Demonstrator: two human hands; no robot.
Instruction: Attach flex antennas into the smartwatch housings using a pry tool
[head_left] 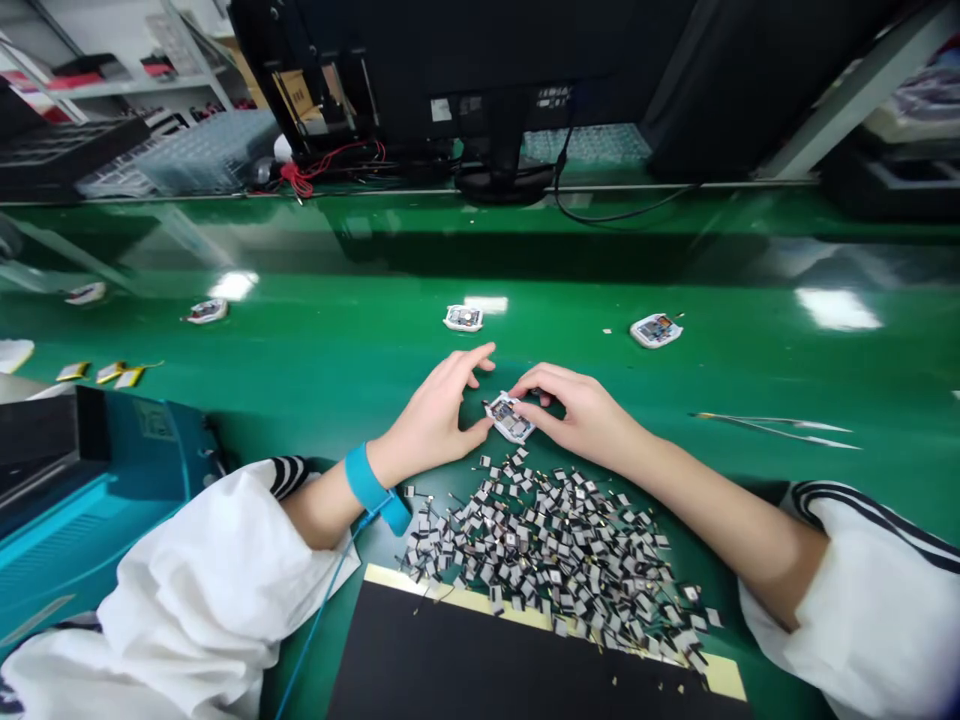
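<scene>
A small white-framed device with an exposed circuit board (511, 418) lies on the green mat between my hands. My left hand (439, 410) is beside it with thumb and fingers apart, the thumb tip close to the frame's left edge. My right hand (574, 408) has its thumb and index finger on the device's upper right part, pinched together; whatever small part they hold is hidden. Just below the device spreads a large heap of small grey-and-black components (547, 550). A blue strap (365, 478) circles my left wrist.
Similar devices lie behind: one in the middle (463, 318), one right (656, 330), others left. Tweezers (776, 428) rest at right. A black sheet with a yellow edge (525, 665) is in front. A teal box (142, 480) stands left, a monitor (480, 60) at back.
</scene>
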